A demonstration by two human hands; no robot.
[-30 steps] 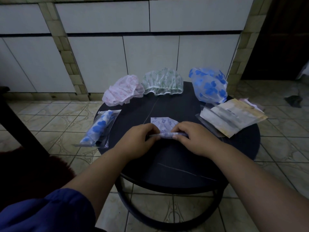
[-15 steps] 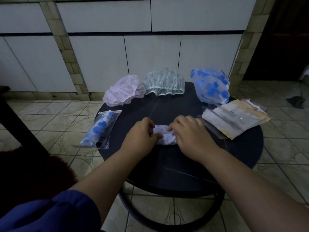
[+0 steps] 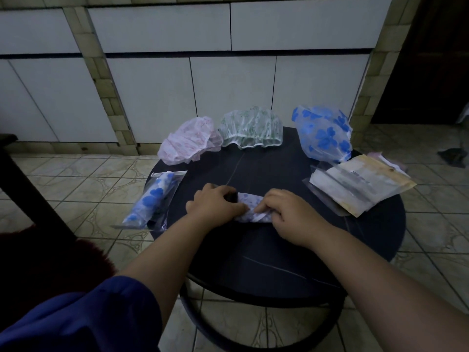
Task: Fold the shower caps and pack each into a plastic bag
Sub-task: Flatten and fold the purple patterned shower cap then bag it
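A purple-patterned shower cap (image 3: pixel 250 208), rolled into a short bundle, lies in the middle of the round dark table (image 3: pixel 279 250). My left hand (image 3: pixel 215 204) grips its left end and my right hand (image 3: pixel 286 212) pinches its right end, fingers curled over it. Much of the roll is hidden under my hands. At the table's far edge sit a pink cap (image 3: pixel 189 144), a green cap (image 3: pixel 251 130) and a blue-flowered cap (image 3: pixel 323 134), all unfolded. A blue-flowered cap packed in a plastic bag (image 3: pixel 152 199) lies at the left edge.
A stack of flat plastic bags (image 3: pixel 360 188) lies at the table's right edge. White cabinet doors stand behind the table, and tiled floor surrounds it. A dark piece of furniture stands at the far left.
The flat folded purple cap has been rolled away from me into a tight bundle. Both hands moved forward with it and now curl round its ends.
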